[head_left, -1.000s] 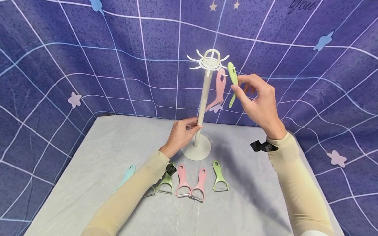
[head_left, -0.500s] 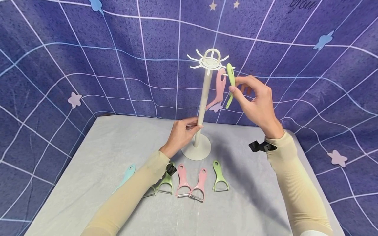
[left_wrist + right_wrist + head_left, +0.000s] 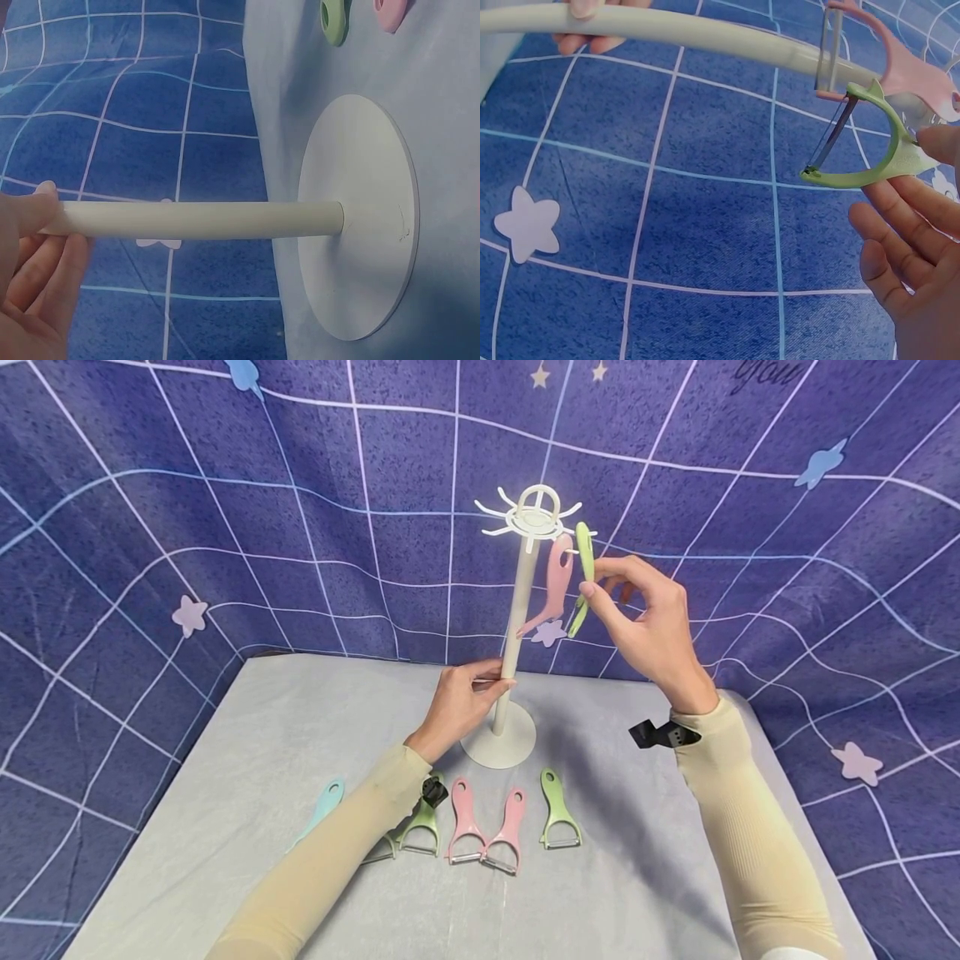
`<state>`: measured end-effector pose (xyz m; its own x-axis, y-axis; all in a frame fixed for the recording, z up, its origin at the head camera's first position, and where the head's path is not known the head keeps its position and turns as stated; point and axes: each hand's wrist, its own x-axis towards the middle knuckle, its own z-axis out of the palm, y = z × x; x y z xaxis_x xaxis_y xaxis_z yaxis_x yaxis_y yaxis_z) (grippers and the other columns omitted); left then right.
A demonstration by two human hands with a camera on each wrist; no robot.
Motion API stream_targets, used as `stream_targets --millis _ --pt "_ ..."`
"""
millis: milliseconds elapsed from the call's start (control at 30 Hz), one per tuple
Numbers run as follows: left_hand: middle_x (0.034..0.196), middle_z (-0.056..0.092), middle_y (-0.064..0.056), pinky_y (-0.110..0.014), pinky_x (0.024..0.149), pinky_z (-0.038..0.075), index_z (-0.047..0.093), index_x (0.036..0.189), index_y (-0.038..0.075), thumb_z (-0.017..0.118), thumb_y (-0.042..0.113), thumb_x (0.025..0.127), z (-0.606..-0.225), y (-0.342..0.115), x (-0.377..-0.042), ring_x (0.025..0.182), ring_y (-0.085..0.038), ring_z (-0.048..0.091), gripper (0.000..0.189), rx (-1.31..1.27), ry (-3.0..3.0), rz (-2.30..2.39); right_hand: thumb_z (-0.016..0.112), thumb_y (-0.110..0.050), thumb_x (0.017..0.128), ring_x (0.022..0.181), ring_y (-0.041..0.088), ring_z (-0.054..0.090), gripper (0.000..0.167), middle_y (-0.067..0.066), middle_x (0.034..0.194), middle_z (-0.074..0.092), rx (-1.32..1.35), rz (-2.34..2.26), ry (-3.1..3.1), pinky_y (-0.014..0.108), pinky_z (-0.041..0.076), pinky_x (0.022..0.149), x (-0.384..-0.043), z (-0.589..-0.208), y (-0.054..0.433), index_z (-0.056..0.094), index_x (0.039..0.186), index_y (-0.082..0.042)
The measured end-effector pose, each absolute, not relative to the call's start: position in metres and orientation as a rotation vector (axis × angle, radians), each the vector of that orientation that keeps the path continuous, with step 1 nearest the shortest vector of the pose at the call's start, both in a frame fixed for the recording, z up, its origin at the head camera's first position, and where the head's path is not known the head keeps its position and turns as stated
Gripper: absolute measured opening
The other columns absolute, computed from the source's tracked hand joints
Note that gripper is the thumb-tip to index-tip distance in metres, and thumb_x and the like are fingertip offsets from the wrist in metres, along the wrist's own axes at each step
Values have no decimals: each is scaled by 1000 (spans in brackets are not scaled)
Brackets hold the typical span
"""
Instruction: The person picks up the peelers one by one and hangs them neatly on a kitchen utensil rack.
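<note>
My left hand [image 3: 461, 703] grips the cream pole of a stand [image 3: 517, 618] low down, thumb and fingers round it. White hooks [image 3: 534, 518] fan out from the stand's top. On one of them hangs a pink peeler [image 3: 558, 577]. Between thumb and fingers, my right hand [image 3: 648, 618] pinches a green peeler [image 3: 585, 560] by its handle, close beside the pink one. A hook tip pokes through the hole at the green handle's top. In the right wrist view the green peeler's blade [image 3: 832, 135] points toward the pole.
On the grey tabletop [image 3: 615, 877] lie two pink peelers [image 3: 463, 818], a green peeler [image 3: 557, 814] at their right, another green one [image 3: 423, 822] and a blue one [image 3: 327, 802] at their left. My left forearm partly covers these. A patterned blue curtain [image 3: 360, 585] stands behind.
My right hand and the green peeler have shifted left and slightly down, closer to the pink peeler, whose lower end has swung a little left. The left hand has stayed on the pole.
</note>
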<state>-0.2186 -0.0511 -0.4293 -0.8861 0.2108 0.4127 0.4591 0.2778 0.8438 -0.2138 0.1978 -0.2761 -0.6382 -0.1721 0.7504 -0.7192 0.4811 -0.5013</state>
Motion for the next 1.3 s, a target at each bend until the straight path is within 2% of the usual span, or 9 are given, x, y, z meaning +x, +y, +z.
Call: stream_targets --millis 500,833,1100,1300 --pt "109 81 -13 -21 91 64 80 122 3 82 10 97 -434 -51 -219 103 -26 80 26 -622 -2322 -1653 80 -6 96 85 9 61 18 3 95 73 763 1141 -2071 24 48 75 -211 -282 196 81 115 -8" --pt "110 81 -14 -21 91 64 79 123 3 82 11 97 -433 -52 -219 103 -27 80 27 -622 -2332 -1633 78 0 95 85 7 61 21 8 95 74 721 1146 -2066 24 50 75 -208 -289 199 80 116 -3" --pt "110 81 -13 -22 91 64 80 123 4 83 11 96 -432 -52 -219 103 -27 80 28 -624 -2324 -1638 78 1 95 84 9 62 22 9 93 74 704 1171 -2096 27 50 71 -199 -317 206 79 116 -3" --pt "110 81 -13 -21 91 64 79 123 3 82 11 97 -431 -52 -219 104 -26 79 28 -622 -2333 -1637 79 -8 98 84 9 62 19 2 97 75 665 1148 -2211 25 49 71 -188 -347 209 80 116 -9"
